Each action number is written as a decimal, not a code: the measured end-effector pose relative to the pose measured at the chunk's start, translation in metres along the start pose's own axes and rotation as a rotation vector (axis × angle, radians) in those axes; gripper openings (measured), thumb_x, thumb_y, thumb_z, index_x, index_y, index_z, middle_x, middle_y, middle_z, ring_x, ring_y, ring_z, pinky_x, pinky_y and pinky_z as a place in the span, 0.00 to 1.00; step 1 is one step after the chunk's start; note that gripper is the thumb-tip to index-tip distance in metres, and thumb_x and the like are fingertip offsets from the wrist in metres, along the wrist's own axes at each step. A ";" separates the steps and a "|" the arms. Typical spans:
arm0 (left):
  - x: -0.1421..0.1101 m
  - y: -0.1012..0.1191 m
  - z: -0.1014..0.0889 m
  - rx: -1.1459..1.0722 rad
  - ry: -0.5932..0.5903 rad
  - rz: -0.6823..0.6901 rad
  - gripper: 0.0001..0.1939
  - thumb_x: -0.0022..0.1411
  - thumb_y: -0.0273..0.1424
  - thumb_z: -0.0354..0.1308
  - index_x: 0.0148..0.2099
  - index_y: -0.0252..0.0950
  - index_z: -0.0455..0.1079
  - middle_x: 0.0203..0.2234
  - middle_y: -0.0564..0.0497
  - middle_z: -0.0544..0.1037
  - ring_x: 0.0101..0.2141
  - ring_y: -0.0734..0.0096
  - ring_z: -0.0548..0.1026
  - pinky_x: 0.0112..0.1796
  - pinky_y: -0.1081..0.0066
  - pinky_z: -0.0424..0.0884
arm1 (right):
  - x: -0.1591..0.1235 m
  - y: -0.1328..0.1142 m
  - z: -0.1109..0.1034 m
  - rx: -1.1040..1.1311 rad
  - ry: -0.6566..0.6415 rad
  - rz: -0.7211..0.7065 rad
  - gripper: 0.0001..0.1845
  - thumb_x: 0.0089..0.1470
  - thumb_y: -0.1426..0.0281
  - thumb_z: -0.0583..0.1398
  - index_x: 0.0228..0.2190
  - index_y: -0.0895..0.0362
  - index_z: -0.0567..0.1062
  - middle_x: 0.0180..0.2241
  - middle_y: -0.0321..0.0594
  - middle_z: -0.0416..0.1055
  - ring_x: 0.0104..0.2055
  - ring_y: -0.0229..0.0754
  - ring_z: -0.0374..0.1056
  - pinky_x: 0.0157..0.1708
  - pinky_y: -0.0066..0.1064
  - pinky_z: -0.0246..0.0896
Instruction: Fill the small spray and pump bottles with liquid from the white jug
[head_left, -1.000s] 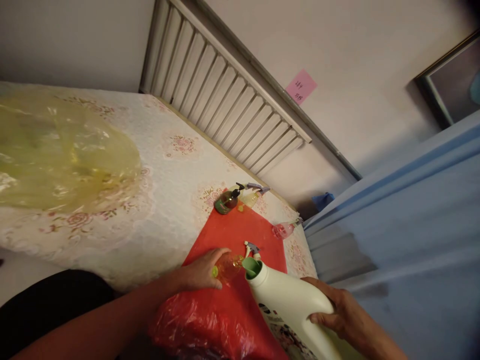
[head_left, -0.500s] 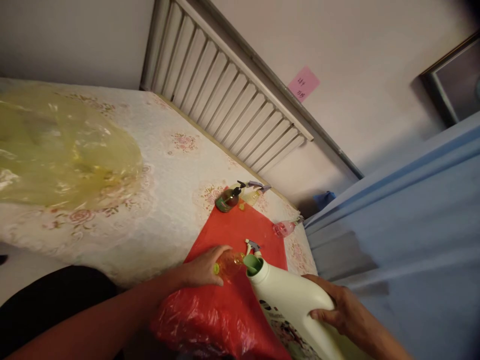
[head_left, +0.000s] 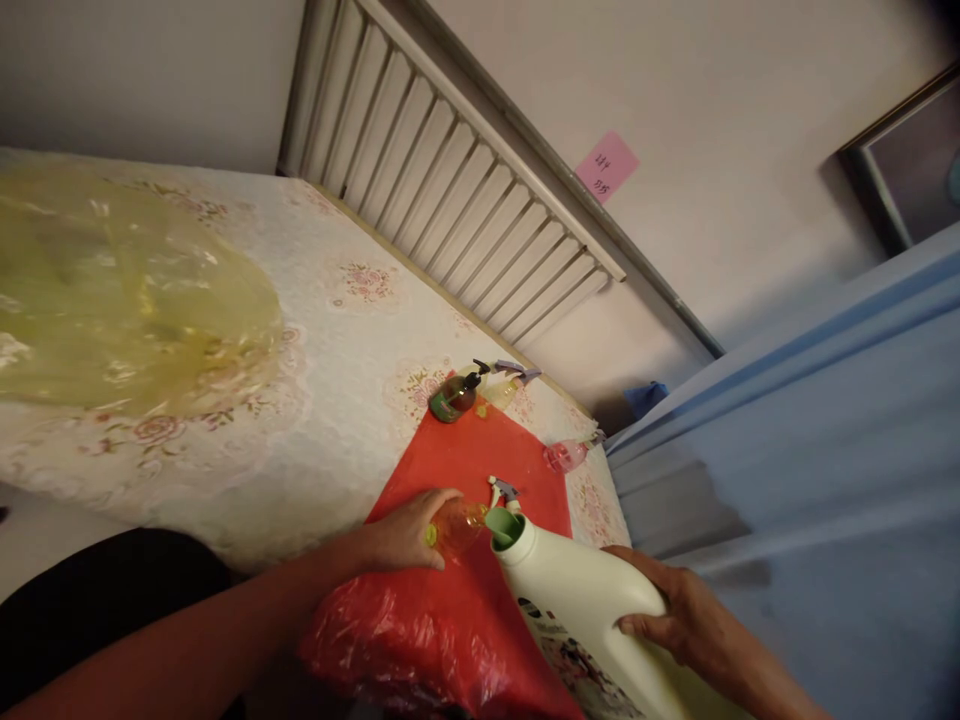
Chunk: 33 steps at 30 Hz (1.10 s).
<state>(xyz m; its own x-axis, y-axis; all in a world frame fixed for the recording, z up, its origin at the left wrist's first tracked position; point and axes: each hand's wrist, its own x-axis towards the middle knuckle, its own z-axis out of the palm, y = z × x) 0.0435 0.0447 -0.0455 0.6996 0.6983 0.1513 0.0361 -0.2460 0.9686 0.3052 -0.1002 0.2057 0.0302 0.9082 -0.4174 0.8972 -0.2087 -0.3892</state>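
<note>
My left hand point(head_left: 416, 530) is wrapped round a small clear spray bottle point(head_left: 457, 527) with yellowish liquid in its base, its trigger top off. In my right hand point(head_left: 671, 605) is a large pale green detergent jug point(head_left: 585, 590), gripped by the handle and tilted. The jug's green spout point(head_left: 502, 525) meets the neck of the small bottle; whether liquid is flowing I cannot tell. Just beyond them a grey and white trigger spray head point(head_left: 504, 490) lies on the red sheet point(head_left: 480, 455).
Farther back are a dark pump bottle point(head_left: 453, 397), a clear spray bottle point(head_left: 501, 395) and a pink-tinted spray bottle point(head_left: 566, 456). A yellow plastic bag point(head_left: 135, 300) covers the left of the flowered tablecloth point(head_left: 337, 400). Crumpled red plastic point(head_left: 420, 640) lies nearest me. A blue curtain point(head_left: 810, 480) hangs at right.
Both hands keep their grip, and the jug's spout stays at the small bottle's neck. The whole view has shifted very slightly; nothing else visibly differs.
</note>
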 end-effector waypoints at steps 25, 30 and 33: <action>0.000 -0.001 0.001 -0.001 -0.017 -0.014 0.45 0.42 0.28 0.66 0.63 0.41 0.55 0.62 0.43 0.63 0.61 0.51 0.62 0.59 0.57 0.61 | 0.002 0.003 -0.004 -0.028 -0.012 -0.004 0.36 0.50 0.50 0.62 0.56 0.51 0.68 0.39 0.38 0.78 0.38 0.48 0.72 0.37 0.31 0.68; 0.000 0.000 0.000 0.001 -0.021 -0.004 0.45 0.42 0.28 0.66 0.63 0.42 0.54 0.61 0.44 0.63 0.60 0.50 0.62 0.58 0.56 0.62 | 0.002 -0.004 -0.004 -0.043 -0.017 0.013 0.36 0.49 0.48 0.62 0.55 0.52 0.69 0.39 0.39 0.78 0.39 0.49 0.72 0.38 0.31 0.69; 0.000 0.002 0.000 0.004 -0.021 -0.013 0.45 0.41 0.27 0.66 0.63 0.41 0.55 0.61 0.43 0.64 0.61 0.49 0.62 0.58 0.56 0.61 | 0.001 -0.004 -0.004 -0.049 -0.013 0.016 0.35 0.49 0.48 0.62 0.55 0.52 0.70 0.39 0.39 0.78 0.39 0.50 0.72 0.38 0.32 0.68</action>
<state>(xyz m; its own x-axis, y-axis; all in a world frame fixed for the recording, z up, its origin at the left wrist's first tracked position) 0.0433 0.0443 -0.0440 0.7136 0.6875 0.1348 0.0483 -0.2402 0.9695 0.3034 -0.0968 0.2103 0.0393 0.8999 -0.4343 0.9173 -0.2048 -0.3414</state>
